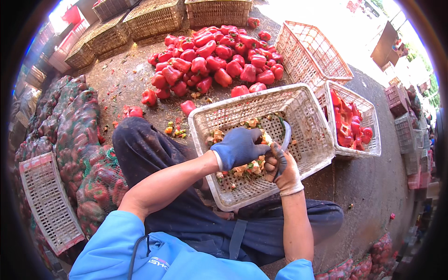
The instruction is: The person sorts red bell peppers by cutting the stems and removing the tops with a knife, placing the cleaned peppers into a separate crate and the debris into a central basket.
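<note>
A whitish plastic crate [261, 103] sits tilted in front of my crossed legs, with pale seedy pepper cores and green stem scraps [242, 171] on its latticed floor. Over it, my left hand [240, 148], in a blue-grey glove, is closed with thumb and forefinger at a pale pepper core [266, 138]; the palm side is hidden. Close beside it, my right hand [283, 169], in a worn glove with bare fingertips showing, is closed around a curved pale tool [287, 134] that arcs up from the fist. The tool's handle is covered by my fingers.
Red bell peppers [219, 58] lie heaped on the ground beyond the crate. At right, another crate [373, 126] holds opened red peppers [347, 123], behind it an upright crate [310, 51]. Net sacks of peppers [79, 135] and a white crate [49, 200] line my left.
</note>
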Demonstrator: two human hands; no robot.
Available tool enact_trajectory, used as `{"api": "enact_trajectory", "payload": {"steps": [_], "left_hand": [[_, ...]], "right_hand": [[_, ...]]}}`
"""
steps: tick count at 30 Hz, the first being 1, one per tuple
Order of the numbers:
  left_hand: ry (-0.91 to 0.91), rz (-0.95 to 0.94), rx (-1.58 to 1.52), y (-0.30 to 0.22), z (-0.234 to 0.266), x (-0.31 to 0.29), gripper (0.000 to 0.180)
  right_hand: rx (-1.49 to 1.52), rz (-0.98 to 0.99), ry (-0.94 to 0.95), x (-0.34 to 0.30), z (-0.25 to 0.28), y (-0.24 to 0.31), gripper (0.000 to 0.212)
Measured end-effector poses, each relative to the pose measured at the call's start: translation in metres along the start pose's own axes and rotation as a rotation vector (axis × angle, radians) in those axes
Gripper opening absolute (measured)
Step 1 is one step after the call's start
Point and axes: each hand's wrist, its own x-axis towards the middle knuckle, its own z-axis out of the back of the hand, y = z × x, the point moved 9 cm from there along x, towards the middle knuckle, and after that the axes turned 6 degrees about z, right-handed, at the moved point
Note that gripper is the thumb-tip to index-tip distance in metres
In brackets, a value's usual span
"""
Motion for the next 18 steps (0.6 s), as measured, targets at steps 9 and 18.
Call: {"api": "enact_trajectory", "payload": {"steps": [9,18], "left_hand": [[-0.078,-0.248,-0.031,0.007,-0.001,-0.006,0.021],[0.126,0.14,-0.536,0.055,0.007,0.009,0.025]], "right_hand": [[0.212,-0.171,0.185,0.005,-0.005,-0.01,0.02],[0.038,-0.016,0.121,-0.003,-0.016,0.004,0.033]]}}
